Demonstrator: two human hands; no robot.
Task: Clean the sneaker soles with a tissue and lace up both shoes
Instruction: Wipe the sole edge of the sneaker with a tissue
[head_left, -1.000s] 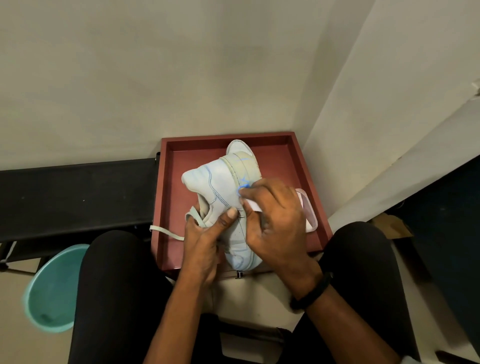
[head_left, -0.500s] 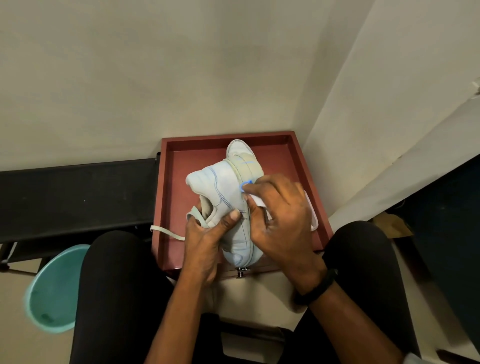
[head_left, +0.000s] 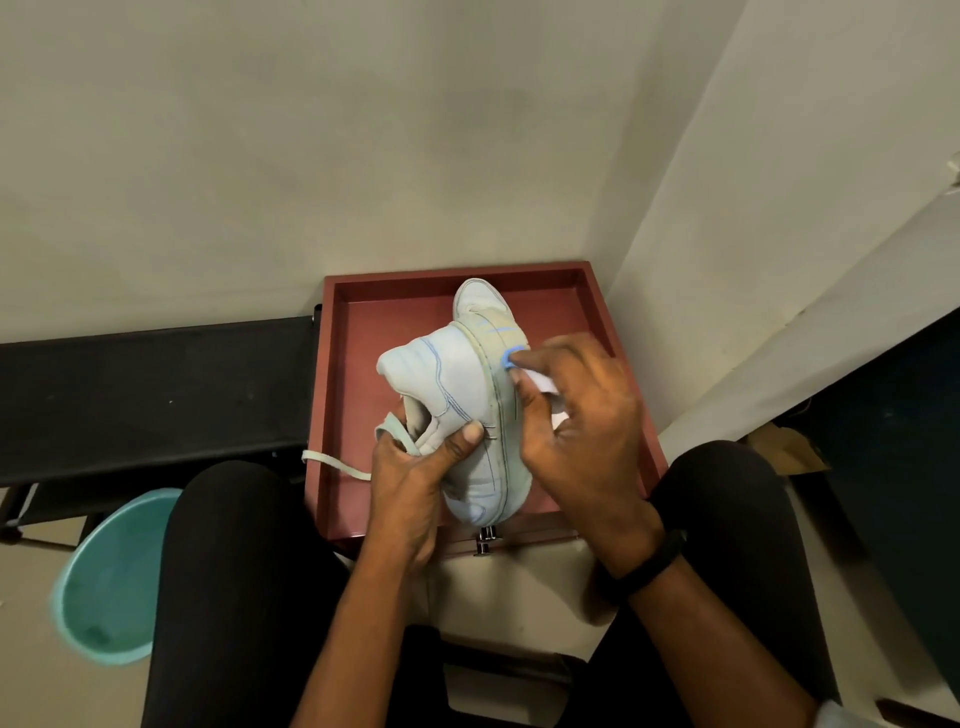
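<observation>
Left hand (head_left: 415, 467) grips sneaker (head_left: 462, 395) on its side over tray (head_left: 353, 374) — right hand (head_left: 576, 415), fingers curled, presses tissue (head_left: 543, 384) against sole.

Single head view, steep downward, close over lap

A red tray (head_left: 343, 395) sits beside a black bench (head_left: 156, 395), teal basin (head_left: 109, 587) below.
</observation>
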